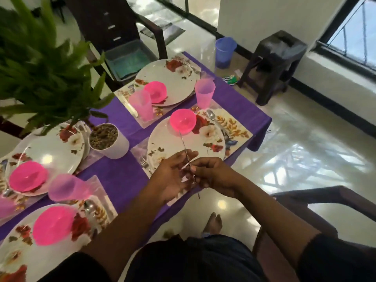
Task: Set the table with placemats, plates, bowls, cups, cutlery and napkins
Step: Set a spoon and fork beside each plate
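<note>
We have a thin, long-handled steel piece of cutlery [188, 159] between our two hands, above the near edge of the white floral plate [173, 143] at the right-hand setting; its far tip reaches toward the pink plastic bowl [182, 123] sitting on that plate, and its near end pokes out below our fingers. Whether it is a knife or something else we cannot tell. We judge it light, stiff and smooth, so likely slippery. A pinch across the handle near its middle should steady it best, and it needs laying down flat rather than dropping on the plate.

Our right hand [211, 174] has its fingers curled around the handle's near part. Our left hand [173, 176] lies beside it with fingers loosely extended, the fingertips touching the shaft.

Under the plate lies a leaf-printed placemat [236, 127] with a steel spoon [211, 116] on its far side, and fork tines [144, 162] show by the plate's left edge. A pink translucent cup [204, 92] stands just beyond. All rests on the purple-clothed counter [122, 176], with three more settings to the left and far side, and a white potted plant [107, 139] between them.
</note>
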Demonstrator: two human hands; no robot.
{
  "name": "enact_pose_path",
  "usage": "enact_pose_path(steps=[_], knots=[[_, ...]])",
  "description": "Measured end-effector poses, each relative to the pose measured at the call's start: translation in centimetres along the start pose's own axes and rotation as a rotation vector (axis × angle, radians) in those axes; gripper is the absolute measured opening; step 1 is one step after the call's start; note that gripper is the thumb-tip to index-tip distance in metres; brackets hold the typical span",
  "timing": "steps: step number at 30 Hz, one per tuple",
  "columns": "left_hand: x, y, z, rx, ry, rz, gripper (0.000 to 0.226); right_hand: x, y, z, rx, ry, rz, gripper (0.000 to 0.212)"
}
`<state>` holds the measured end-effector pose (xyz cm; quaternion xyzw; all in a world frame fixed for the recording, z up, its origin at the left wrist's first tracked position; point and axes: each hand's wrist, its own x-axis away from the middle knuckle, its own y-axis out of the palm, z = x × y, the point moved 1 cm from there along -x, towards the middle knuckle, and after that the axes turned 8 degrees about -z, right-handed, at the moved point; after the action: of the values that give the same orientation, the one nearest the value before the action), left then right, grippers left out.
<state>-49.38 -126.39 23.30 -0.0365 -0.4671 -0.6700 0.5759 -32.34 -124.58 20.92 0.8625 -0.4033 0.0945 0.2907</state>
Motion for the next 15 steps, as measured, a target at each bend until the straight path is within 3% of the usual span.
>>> enact_pose_path(steps=[4,7,11,15], knots=[[-3.4,-0.1,0.3,-0.219,0.069,0.136,0.024,-0.4,-3.9,-1.3,0.083,0.05,0.093,0.021],[-5.7,-0.6,0.8,-0.763,0.131,0.336,0.017,-0.9,-6.7,-2.6,0.235,0.06,0.241,0.019],[-9.6,-3.2,0.8,-1.651,0.261,0.393,0.056,-2.1,-10.5,-4.9,0.482,0.079,0.349,0.005],[-12.1,-4.0,0.0,-2.001,0.144,0.383,0.085,-4.1,-15.4,-6.1,0.729,0.15,0.503,0.007]])
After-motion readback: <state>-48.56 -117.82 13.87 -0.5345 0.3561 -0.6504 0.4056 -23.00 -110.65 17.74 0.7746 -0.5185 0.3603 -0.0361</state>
